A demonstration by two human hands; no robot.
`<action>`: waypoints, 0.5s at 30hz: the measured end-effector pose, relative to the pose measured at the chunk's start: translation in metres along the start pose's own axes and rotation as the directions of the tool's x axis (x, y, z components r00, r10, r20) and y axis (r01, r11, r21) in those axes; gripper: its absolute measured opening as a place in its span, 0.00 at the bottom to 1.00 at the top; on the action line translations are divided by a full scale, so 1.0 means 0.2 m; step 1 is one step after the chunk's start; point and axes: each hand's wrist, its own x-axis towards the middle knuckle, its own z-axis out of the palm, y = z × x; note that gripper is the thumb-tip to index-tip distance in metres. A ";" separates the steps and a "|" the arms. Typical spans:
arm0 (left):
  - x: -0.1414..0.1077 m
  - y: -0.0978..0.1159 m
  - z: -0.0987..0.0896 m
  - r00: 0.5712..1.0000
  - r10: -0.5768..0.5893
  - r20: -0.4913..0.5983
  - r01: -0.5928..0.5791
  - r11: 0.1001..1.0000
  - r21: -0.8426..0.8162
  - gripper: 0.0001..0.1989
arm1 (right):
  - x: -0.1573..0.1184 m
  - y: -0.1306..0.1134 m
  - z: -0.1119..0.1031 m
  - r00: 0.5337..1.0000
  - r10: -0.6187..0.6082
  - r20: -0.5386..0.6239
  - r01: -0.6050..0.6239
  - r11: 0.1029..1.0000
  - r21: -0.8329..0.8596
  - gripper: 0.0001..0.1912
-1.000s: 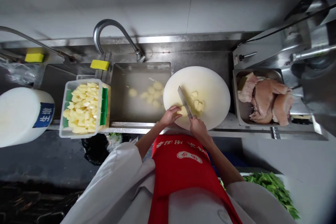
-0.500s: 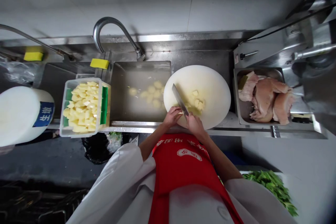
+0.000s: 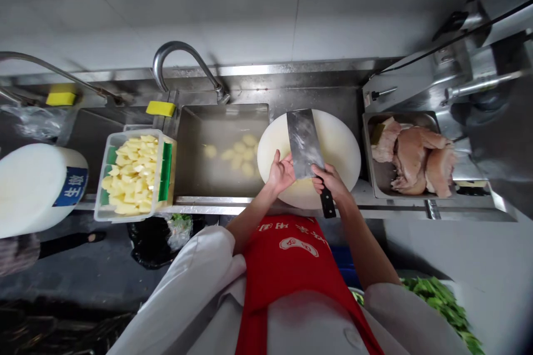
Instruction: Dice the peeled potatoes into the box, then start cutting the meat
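My right hand point(image 3: 332, 182) is closed around a cleaver point(image 3: 305, 144), near where its black handle meets the blade. The broad blade is turned flat to view over a round white cutting board point(image 3: 343, 138). My left hand point(image 3: 282, 172) is at the blade's left edge, palm up and fingers apart. The blade covers the middle of the board, and no whole potato pieces can be made out around it. Left of the board, several peeled potatoes point(image 3: 241, 154) lie in water in the sink point(image 3: 195, 177).
A clear plastic tub point(image 3: 157, 177) heaped with cut potatoes point(image 3: 135, 175) stands left of the sink, under the curved faucet point(image 3: 187, 47). On the right, a metal pan point(image 3: 370, 172) holds raw meat point(image 3: 416, 155). A second thick white board point(image 3: 29, 188) sits far left, near yellow sponges point(image 3: 161, 108).
The cleaver has turned from edge-down on the board to flat-side-up. My left hand has opened and rolled palm up. The cut potato pieces seen on the board are out of sight.
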 end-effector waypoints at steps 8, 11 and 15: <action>-0.08 -0.04 -0.20 0.962 0.239 -0.134 -0.186 0.929 0.319 0.38 | -0.16 0.08 -0.25 0.932 -0.098 -0.348 0.070 0.993 -0.091 0.29; -0.15 -0.17 -0.24 0.886 0.415 -0.206 -0.210 0.756 0.620 0.35 | -0.33 0.19 -0.40 0.896 -0.107 -0.430 -0.012 0.964 -0.266 0.25; -0.12 -0.31 -0.18 0.868 0.478 0.139 -0.327 0.338 0.882 0.46 | -0.46 0.41 -0.52 0.887 -0.046 -0.459 -0.133 0.927 -0.350 0.23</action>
